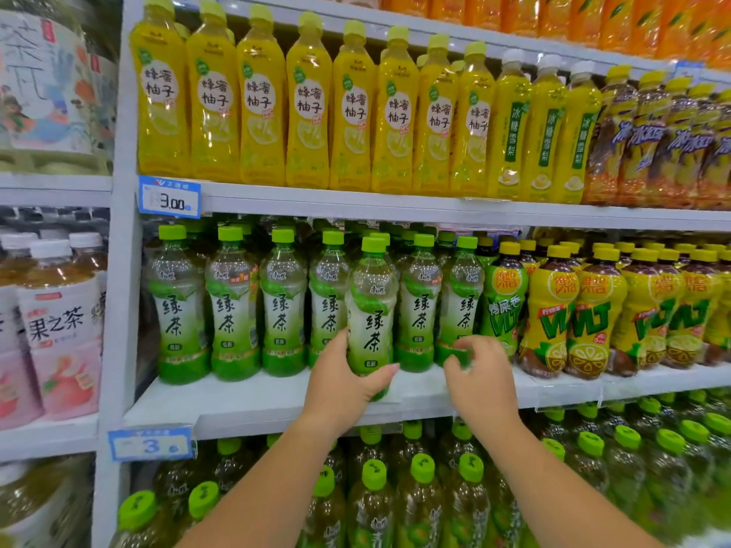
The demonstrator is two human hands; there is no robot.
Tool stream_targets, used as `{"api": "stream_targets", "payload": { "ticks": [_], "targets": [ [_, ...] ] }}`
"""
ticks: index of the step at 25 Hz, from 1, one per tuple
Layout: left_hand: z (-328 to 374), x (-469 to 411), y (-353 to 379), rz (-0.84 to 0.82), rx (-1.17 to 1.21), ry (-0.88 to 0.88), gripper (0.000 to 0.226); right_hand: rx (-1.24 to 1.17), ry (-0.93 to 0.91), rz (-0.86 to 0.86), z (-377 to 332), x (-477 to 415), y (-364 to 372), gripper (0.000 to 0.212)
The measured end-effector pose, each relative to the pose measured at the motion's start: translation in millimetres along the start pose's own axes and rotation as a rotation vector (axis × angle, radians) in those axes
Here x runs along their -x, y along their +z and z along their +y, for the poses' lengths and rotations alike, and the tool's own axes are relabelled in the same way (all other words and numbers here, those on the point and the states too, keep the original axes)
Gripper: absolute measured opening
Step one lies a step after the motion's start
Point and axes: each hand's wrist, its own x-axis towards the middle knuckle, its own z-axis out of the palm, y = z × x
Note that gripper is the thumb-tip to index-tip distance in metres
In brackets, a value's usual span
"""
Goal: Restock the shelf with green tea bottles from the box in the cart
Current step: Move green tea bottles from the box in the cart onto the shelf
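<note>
A row of green tea bottles (231,306) with green caps stands upright on the middle shelf (245,397). My left hand (342,383) grips the base of one green tea bottle (372,306), which stands upright a little in front of the row, near the shelf's front edge. My right hand (480,373) is at the base of the rightmost green tea bottle (461,298), fingers curled against its lower label. The box and the cart are out of view.
Yellow honey pomelo bottles (261,104) fill the shelf above. Yellow lemon tea bottles (593,310) stand right of the green tea. Larger green-capped bottles (374,504) sit on the shelf below. Pink and white tea bottles (59,330) occupy the unit to the left.
</note>
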Motion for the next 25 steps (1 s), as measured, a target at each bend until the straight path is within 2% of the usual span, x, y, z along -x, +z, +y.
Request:
{"api": "stream_targets", "payload": {
  "ticks": [3,5,8,12,16,18,22,25],
  "targets": [
    [16.8,6.9,-12.4,-0.063,0.07,-0.018,0.06,-0.294,0.003,-0.205,-36.6,21.7,10.7,0.044],
    [26.8,18.3,-26.5,-0.105,0.112,-0.003,0.055,-0.43,0.002,-0.342,-61.5,31.7,18.4,0.052],
    [28.2,41.8,-60.7,-0.063,0.084,0.033,0.06,-0.49,-0.05,-0.396,-99.0,48.1,32.2,0.034],
    [19.5,53.6,-132.2,0.053,-0.064,0.072,0.068,-0.674,-0.118,-0.516,-153.6,65.8,66.7,0.025],
    [6.2,51.8,-202.7,0.08,-0.206,0.074,0.049,-0.654,-0.129,-0.557,-199.0,73.1,118.6,0.024],
    [-4.4,53.9,-226.5,0.087,-0.198,0.063,0.04,-0.637,-0.134,-0.575,-213.9,78.5,143.1,0.027],
    [-30.2,56.7,-237.3,0.174,-0.158,0.117,0.055,-0.626,-0.136,-0.562,-228.7,87.5,170.8,0.031],
    [-46.6,54.6,-227.6,0.312,-0.366,0.137,0.057,-0.62,-0.125,-0.532,-227.6,90.7,177.2,0.028]
  ]
}}
